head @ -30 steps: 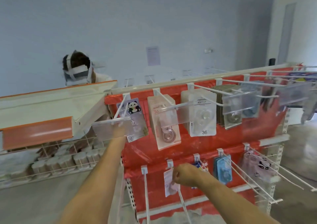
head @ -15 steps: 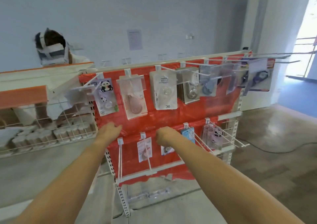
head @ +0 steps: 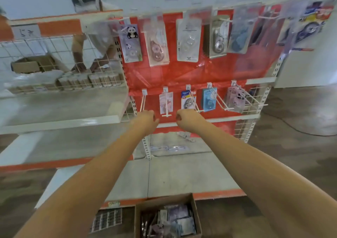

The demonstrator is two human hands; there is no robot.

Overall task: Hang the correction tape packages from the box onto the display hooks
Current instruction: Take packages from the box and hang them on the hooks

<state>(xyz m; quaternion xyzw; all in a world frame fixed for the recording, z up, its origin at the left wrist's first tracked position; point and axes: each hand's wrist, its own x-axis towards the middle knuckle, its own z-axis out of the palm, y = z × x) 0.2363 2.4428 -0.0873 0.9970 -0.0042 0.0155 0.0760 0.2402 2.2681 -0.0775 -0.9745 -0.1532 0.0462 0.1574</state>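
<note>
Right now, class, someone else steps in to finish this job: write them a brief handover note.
Left hand and right hand: fingers curled, holding nothing, in front of the lower hooks.
Box of packages sits on the floor below.
Done: most hooks carry packages, such as the panda one.
Left: the lower-left hook is bare; hang the packages from the box.
</note>
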